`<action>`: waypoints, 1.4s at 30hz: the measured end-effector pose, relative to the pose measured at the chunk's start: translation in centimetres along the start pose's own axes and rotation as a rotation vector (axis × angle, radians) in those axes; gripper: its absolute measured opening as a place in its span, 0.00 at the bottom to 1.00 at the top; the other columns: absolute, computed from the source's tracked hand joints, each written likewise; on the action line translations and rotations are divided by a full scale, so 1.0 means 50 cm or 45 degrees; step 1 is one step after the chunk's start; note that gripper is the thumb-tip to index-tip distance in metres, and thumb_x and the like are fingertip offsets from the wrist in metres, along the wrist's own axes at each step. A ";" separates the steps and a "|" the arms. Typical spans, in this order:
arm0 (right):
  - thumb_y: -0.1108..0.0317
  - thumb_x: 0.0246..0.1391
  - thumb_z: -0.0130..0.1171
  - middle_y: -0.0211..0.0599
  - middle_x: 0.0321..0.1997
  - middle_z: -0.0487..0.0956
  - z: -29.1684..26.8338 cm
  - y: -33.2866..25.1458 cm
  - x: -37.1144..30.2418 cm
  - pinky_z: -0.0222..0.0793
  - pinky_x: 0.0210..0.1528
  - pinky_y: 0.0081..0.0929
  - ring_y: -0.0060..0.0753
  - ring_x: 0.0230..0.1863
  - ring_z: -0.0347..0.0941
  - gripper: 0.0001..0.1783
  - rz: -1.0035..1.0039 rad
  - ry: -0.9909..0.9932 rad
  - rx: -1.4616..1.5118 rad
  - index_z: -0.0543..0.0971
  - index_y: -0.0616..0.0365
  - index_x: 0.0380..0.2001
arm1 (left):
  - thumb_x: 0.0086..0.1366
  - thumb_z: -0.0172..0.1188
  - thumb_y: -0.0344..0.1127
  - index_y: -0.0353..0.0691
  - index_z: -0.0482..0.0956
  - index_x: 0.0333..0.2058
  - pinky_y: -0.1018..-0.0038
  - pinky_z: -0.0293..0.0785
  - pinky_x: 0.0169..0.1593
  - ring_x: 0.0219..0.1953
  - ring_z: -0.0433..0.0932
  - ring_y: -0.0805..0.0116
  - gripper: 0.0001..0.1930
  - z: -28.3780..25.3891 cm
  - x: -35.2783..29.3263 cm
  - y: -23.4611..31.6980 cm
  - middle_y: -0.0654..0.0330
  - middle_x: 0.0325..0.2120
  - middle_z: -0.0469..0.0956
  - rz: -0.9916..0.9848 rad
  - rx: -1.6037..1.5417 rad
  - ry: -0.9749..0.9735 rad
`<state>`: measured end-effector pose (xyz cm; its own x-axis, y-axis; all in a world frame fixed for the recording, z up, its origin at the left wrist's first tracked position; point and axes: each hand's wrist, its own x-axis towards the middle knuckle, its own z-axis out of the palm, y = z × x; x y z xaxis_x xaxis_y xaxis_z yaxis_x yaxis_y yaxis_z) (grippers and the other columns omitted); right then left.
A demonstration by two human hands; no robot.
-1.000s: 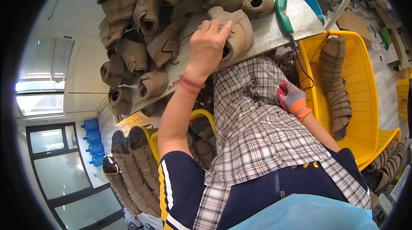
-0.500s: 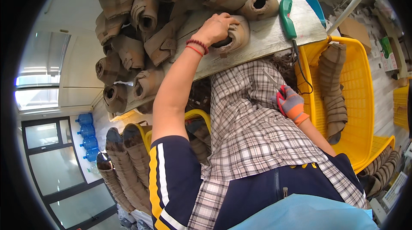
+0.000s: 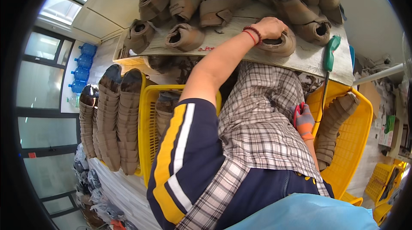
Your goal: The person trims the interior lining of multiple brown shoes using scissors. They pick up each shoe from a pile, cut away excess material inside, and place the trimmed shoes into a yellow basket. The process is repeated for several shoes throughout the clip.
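Observation:
My bare left hand [image 3: 271,28], with a beaded bracelet and a red cord at the wrist, grips the top of a brown, fleece-lined shoe upper [image 3: 281,48] at the table's near edge. Its fingertips are partly hidden at the upper's dark opening. Low beside my lap, my right hand [image 3: 304,121], in a grey and orange glove, is closed round red-handled scissors [image 3: 295,113]. Their thin blade points up along my checked apron [image 3: 274,101]. A green corded hand tool [image 3: 331,54] lies on the table [image 3: 343,64] to the right of the upper.
More brown uppers [image 3: 184,36] crowd the table's far and left parts. A yellow basket [image 3: 356,144] with nested uppers stands at my right, its rim near the tool's cord [image 3: 325,97]. On my left are another yellow basket [image 3: 148,131], stacked uppers [image 3: 109,122] and blue water bottles [image 3: 80,74].
The view has swung, so the table and uppers sit farther right in it. My left hand stays on the same upper; my right hand still holds the scissors, now lower beside my lap.

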<state>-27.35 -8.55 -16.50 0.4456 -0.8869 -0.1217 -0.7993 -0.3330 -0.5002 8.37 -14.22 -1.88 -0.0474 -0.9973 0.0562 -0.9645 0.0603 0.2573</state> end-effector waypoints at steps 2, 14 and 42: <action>0.38 0.45 0.59 0.45 0.37 0.80 -0.001 -0.002 0.001 0.70 0.39 0.39 0.49 0.38 0.77 0.33 0.012 0.008 -0.028 0.73 0.54 0.45 | 0.53 0.52 0.30 0.53 0.78 0.47 0.64 0.70 0.52 0.48 0.75 0.56 0.21 0.008 0.007 -0.013 0.56 0.47 0.76 -0.088 0.058 0.086; 0.40 0.45 0.61 0.46 0.36 0.80 -0.002 0.016 0.002 0.70 0.39 0.39 0.51 0.38 0.76 0.31 0.015 0.036 -0.026 0.73 0.53 0.44 | 0.48 0.61 0.29 0.41 0.77 0.36 0.59 0.62 0.53 0.49 0.69 0.54 0.13 -0.081 -0.346 -0.135 0.53 0.44 0.71 -0.526 0.410 1.518; 0.59 0.43 0.66 0.42 0.32 0.78 -0.104 -0.185 0.006 0.70 0.37 0.35 0.46 0.35 0.75 0.20 -0.692 0.035 0.071 0.75 0.57 0.37 | 0.56 0.55 0.24 0.35 0.80 0.37 0.76 0.71 0.30 0.26 0.77 0.71 0.10 -0.138 -0.625 0.108 0.60 0.24 0.78 -1.237 -0.607 1.144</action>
<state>-21.90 -7.38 -7.46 0.7775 -0.5998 0.1889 -0.4337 -0.7290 -0.5296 6.43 17.59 4.39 0.9326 -0.2925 0.2115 -0.3275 -0.4389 0.8367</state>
